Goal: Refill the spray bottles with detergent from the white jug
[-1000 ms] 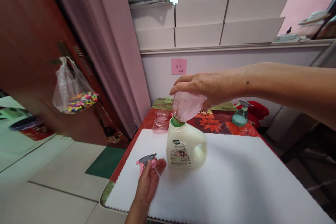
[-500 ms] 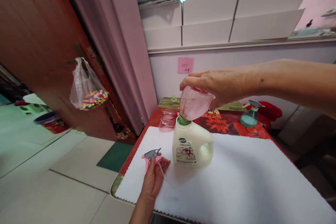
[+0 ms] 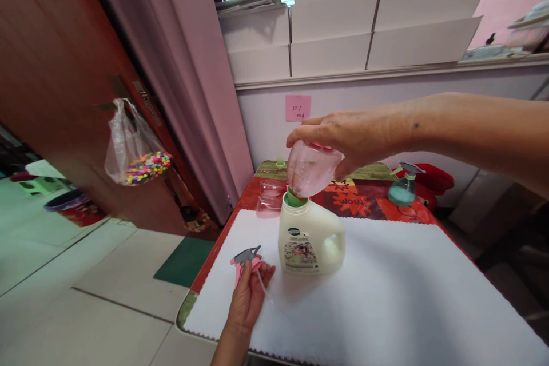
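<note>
My right hand [image 3: 332, 134] grips a clear pink spray bottle body [image 3: 313, 168] from above, tipped upside down. Its lower end meets the green spout [image 3: 295, 197] in the mouth of a white jug [image 3: 300, 240]. The jug stands upright on the white mat, its handle toward the right. Whether liquid runs out of the bottle I cannot tell. In front of the jug and to its left, my left hand [image 3: 251, 291] is closed on a pink and grey trigger sprayer head [image 3: 246, 257]; its thin clear tube hangs down beside the fingers.
A white scalloped mat [image 3: 386, 297] covers most of the table. Behind it lie a clear pink plastic container [image 3: 270, 197] and a small green cap [image 3: 280, 163]. A spray bottle with bluish liquid [image 3: 403, 190] stands back right. A bag of colourful beads [image 3: 146, 166] hangs from the door handle.
The whole view has shifted slightly, with the scene a little further left. Both hands keep their holds, and the pink bottle stays inverted at the jug's mouth.
</note>
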Available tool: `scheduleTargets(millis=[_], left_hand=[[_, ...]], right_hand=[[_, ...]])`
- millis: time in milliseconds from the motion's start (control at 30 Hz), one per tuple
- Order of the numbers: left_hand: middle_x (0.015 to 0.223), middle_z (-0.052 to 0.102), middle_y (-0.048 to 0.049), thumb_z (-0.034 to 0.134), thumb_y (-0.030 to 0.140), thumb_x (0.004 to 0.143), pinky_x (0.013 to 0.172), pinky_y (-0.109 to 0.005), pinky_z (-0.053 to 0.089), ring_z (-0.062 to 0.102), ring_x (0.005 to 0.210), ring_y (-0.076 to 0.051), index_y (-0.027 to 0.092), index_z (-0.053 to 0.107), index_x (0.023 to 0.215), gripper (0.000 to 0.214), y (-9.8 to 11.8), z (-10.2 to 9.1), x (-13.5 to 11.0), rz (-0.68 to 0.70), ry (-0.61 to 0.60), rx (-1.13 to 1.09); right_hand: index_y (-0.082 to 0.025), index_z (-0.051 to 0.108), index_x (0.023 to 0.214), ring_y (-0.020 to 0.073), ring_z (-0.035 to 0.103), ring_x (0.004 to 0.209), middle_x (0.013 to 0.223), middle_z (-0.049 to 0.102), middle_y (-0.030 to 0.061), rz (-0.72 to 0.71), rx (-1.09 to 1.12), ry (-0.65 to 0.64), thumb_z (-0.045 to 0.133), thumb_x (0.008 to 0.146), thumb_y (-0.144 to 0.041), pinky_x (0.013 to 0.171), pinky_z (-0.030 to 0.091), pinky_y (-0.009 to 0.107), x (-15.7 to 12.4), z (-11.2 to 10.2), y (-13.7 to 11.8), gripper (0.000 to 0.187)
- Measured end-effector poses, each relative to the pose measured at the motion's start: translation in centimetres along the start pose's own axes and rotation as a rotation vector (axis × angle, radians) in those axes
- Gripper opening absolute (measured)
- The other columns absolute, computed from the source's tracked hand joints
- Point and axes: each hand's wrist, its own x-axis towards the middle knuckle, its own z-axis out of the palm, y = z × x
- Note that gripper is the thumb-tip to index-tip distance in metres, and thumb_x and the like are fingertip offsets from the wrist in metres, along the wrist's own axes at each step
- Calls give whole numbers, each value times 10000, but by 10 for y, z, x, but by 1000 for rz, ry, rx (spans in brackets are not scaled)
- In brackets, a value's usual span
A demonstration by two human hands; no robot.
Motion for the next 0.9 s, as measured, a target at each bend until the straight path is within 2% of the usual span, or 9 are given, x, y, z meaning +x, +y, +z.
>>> scheduleTargets(millis=[133, 233, 300, 433, 533, 767, 900], left_hand=[[738, 685, -46, 710, 365, 910, 976, -403, 587, 692, 780, -157, 140, 723, 847, 235, 0, -2, 2, -4, -6, 5], [740, 680, -45, 710, 379, 909, 984, -407, 583, 687, 780, -154, 130, 720, 826, 262, 0, -3, 3, -3, -7, -4], [737, 675, -43, 704, 369, 914, 979, -410, 585, 686, 778, -153, 126, 717, 826, 258, -1, -2, 3, 5, -6, -6], [725, 664, -38, 679, 350, 931, 960, -408, 593, 688, 772, -154, 129, 713, 828, 247, 0, 2, 1, 10, 6, 3], [720, 658, -37, 648, 353, 949, 957, -411, 593, 686, 766, -155, 136, 708, 820, 259, 1, 3, 1, 0, 13, 3], [741, 669, -56, 548, 347, 1002, 966, -417, 588, 689, 785, -158, 123, 724, 861, 318, 2, 4, 0, -19, 16, -10], [749, 685, -70, 482, 330, 1030, 960, -417, 593, 700, 784, -161, 112, 737, 880, 368, 2, 4, 1, -36, 42, -22]], right_hand=[[-328, 552, 1382, 285, 692, 995, 1236, 687, 41, -7, -6, 9, 865, 655, -276, 808, 510, 363, -1, 1, 7, 794], [-330, 542, 1403, 274, 693, 1013, 1256, 688, 30, -28, -12, 31, 856, 688, -307, 812, 504, 343, -3, 1, 10, 782], [-305, 516, 1440, 259, 696, 1016, 1270, 684, 34, -28, -54, 36, 840, 716, -319, 802, 499, 324, -4, 0, 9, 793], [-242, 413, 1532, 231, 701, 972, 1222, 689, 45, 9, -177, 20, 840, 705, -298, 729, 475, 278, -5, -2, -1, 933], [-248, 431, 1525, 242, 698, 975, 1244, 679, 50, 12, -185, 0, 863, 680, -296, 728, 482, 288, -5, -1, -1, 950], [-289, 593, 1391, 219, 709, 1009, 1207, 719, 4, -74, -49, 149, 835, 763, -263, 816, 527, 295, -5, 10, 19, 673], [-161, 665, 1285, 156, 726, 988, 1269, 710, 10, -27, 22, 171, 642, 900, -319, 826, 523, 268, -6, 10, 15, 417]])
